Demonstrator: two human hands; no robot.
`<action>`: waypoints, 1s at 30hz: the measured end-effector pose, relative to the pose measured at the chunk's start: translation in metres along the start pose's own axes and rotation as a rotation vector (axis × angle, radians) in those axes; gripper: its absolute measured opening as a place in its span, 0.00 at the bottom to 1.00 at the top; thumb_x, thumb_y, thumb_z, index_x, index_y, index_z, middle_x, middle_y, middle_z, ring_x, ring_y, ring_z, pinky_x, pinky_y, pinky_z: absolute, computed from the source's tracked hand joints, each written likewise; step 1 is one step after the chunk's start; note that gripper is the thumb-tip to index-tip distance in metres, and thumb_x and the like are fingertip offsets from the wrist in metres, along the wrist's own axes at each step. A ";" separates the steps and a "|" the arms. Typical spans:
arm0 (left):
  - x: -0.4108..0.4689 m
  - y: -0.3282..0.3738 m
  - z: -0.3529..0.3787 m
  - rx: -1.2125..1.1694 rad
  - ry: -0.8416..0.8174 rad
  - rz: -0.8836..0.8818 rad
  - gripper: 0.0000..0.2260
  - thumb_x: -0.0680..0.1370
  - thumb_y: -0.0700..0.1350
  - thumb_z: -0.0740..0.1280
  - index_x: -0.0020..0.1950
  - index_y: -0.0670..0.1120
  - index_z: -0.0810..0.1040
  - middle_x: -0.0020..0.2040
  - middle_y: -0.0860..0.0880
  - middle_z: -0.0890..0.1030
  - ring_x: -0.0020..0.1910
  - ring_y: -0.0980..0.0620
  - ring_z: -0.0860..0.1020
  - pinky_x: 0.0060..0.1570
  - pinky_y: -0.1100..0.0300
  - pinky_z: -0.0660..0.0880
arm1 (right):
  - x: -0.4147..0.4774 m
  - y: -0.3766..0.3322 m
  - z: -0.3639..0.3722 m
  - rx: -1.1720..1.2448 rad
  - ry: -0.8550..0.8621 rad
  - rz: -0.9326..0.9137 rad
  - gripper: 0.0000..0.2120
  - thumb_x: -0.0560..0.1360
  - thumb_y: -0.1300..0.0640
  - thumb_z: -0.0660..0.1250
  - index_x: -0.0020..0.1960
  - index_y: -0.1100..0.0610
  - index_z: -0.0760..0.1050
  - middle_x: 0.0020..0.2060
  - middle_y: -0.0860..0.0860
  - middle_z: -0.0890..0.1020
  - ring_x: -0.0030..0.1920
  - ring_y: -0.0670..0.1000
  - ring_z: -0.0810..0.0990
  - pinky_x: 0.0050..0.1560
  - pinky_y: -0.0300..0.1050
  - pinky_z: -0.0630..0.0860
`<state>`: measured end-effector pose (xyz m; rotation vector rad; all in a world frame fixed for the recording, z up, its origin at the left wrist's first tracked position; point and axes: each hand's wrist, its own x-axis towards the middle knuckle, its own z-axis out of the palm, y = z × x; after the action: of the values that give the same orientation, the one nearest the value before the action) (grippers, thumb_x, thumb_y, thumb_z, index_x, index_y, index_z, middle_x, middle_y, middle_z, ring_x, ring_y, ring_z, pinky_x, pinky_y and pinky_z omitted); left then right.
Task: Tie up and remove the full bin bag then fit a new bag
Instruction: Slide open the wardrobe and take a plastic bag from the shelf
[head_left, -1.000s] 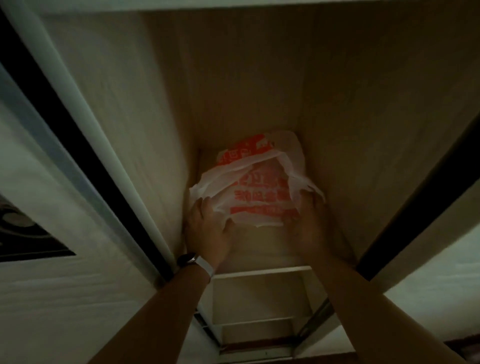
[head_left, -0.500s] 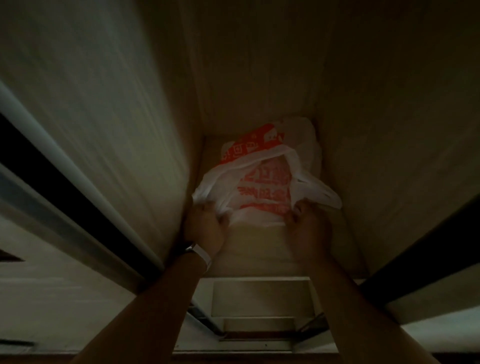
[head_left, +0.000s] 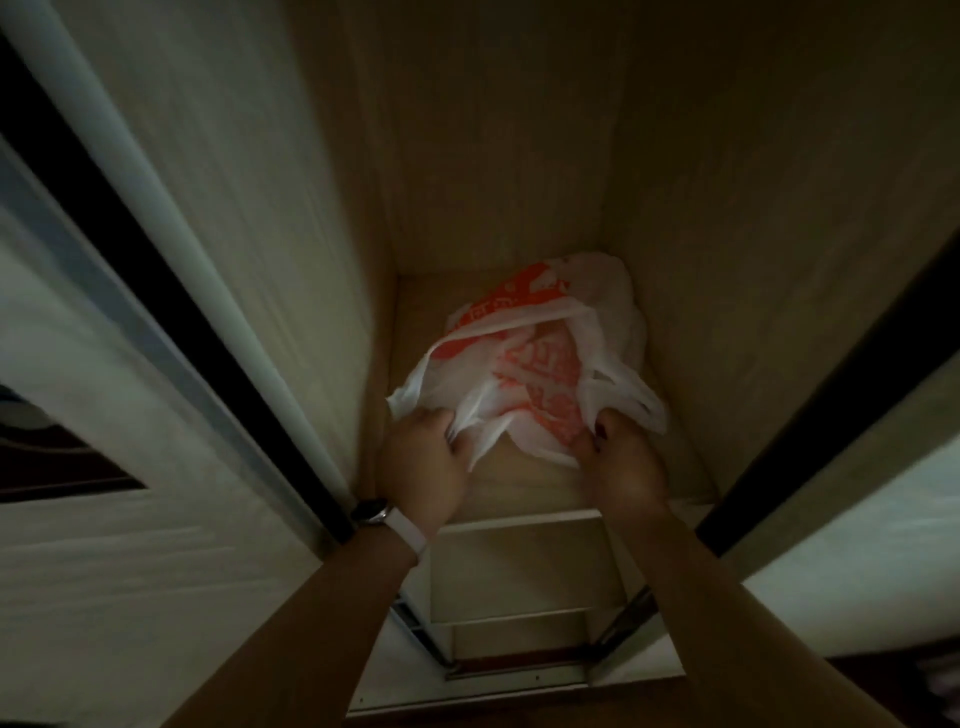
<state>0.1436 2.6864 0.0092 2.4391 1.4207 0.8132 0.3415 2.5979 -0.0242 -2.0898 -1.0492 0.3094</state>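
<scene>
Left hand (head_left: 421, 457) and right hand (head_left: 621, 462) each grip the near rim of 1 white-and-orange plastic bag (head_left: 535, 364), fingers (head_left: 439, 422) curled into the film, inside a narrow wooden cabinet (head_left: 493, 156).

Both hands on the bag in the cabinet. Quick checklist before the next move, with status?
1. Left hand grips the bag at its near left edge: ok.
2. Right hand grips its near right edge: ok.
3. Bag top tied: not ok, it gapes open and no knot shows.
4. Bag full or a fresh one: cannot tell, too dim.
5. What the bag sits on inside the cabinet: cannot tell, hidden beneath it.
</scene>
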 end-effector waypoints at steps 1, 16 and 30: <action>-0.005 0.006 -0.006 -0.045 0.021 0.051 0.17 0.73 0.47 0.70 0.32 0.48 0.64 0.31 0.46 0.71 0.31 0.47 0.69 0.32 0.58 0.60 | -0.009 -0.005 -0.005 0.049 0.015 -0.015 0.18 0.76 0.45 0.64 0.36 0.57 0.67 0.34 0.55 0.78 0.38 0.57 0.78 0.41 0.55 0.77; -0.087 -0.001 -0.093 -0.326 0.039 0.527 0.09 0.75 0.48 0.60 0.36 0.48 0.66 0.33 0.50 0.69 0.32 0.49 0.68 0.30 0.58 0.63 | -0.183 -0.105 -0.048 -0.050 0.354 -0.092 0.10 0.74 0.50 0.62 0.37 0.54 0.69 0.28 0.47 0.75 0.28 0.46 0.74 0.26 0.48 0.74; -0.177 0.002 -0.117 -0.511 -0.103 0.736 0.10 0.80 0.49 0.60 0.46 0.46 0.77 0.37 0.52 0.76 0.35 0.53 0.71 0.33 0.61 0.67 | -0.350 -0.133 -0.065 -0.057 0.466 -0.092 0.12 0.75 0.48 0.60 0.38 0.55 0.70 0.27 0.52 0.73 0.24 0.51 0.71 0.22 0.52 0.69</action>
<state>0.0124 2.5234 0.0439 2.4960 0.1827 0.9999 0.0760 2.3447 0.0759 -2.0187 -0.8711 -0.2476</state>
